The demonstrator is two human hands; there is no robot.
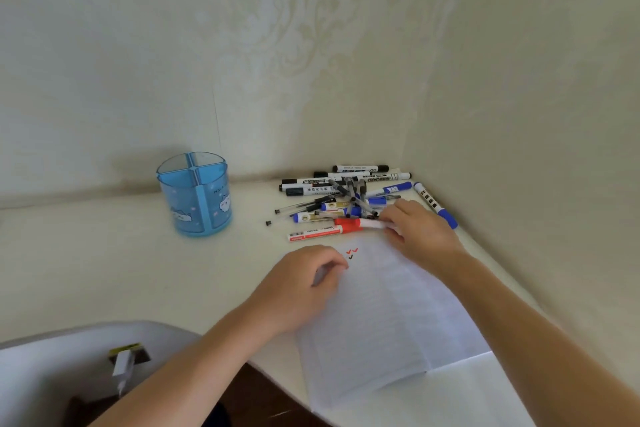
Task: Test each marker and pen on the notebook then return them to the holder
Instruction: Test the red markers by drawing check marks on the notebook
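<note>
Right of centre in the frame, a red marker (348, 222) is held by its white barrel in the right hand (419, 230), with fingers laid over it and the thumb below. The barrel's far end is hidden under the fingers, so the firmness of the pinch is hard to judge. The marker lies at the near edge of a pile (346, 194) of markers and pens in the table (104, 253) corner, upper right of centre.

The pile is too tangled for a full count. Two red markers can be made out, the second red marker (313, 235) lying just below the held one. About four black-capped markers are seen at the back and several blue ones in the middle, and one blue marker (434, 204) is set apart at the right.

One small black cap (268, 223) lies alone left of the pile. Below the pile an open notebook (388, 322) is spread, its lower edge cut off by the frame. Three ticks (352, 251) are seen near its top left, two red and one black. The left hand (298, 291) rests on that corner with fingers curled in, and nothing is seen held in it.

One blue holder (197, 198), divided into four compartments, stands upright left of centre, well apart from the pile. At lower left a white rounded object (52, 364) is cut off by the frame, and a small white item on it cannot be identified.
</note>
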